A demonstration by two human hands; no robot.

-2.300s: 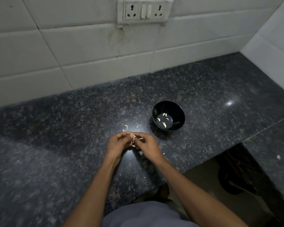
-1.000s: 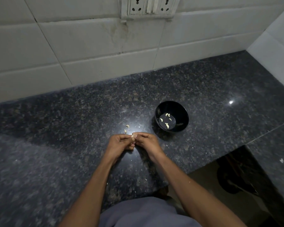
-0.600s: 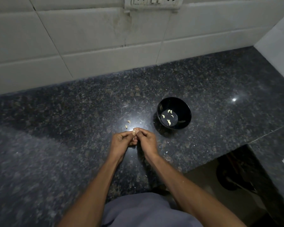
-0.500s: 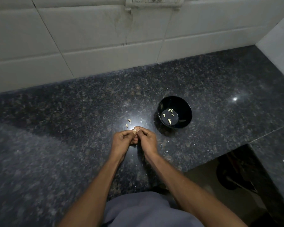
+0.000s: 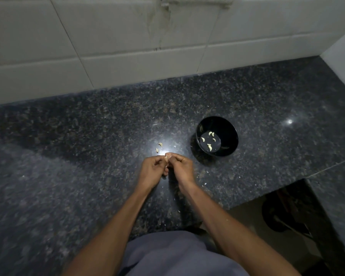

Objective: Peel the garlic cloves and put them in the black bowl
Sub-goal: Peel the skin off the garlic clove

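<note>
**Hands hold their place; view tips down**

Since the earlier frames the wall socket has slid off the top edge, while both hands stay mid-frame. Left hand [image 5: 151, 169] and right hand [image 5: 180, 166] fingers pinch one garlic clove [image 5: 166, 158], its axis too small to judge. The black bowl [image 5: 230, 134], right of centre on the bench [image 5: 88, 136], holds peeled cloves [image 5: 209, 147]. No writing is readable.

Over these last couple of seconds the papery strip of skin that stuck out between the hands has gone from sight. The left hand [image 5: 152, 170] and right hand [image 5: 180, 166] have drawn tighter together, fingertips meeting round the garlic clove [image 5: 166, 157], of which only a small pale end now shows. Both hands have crept a little farther over the surface [image 5: 68, 156], closer to the two loose cloves [image 5: 159, 147].
</note>
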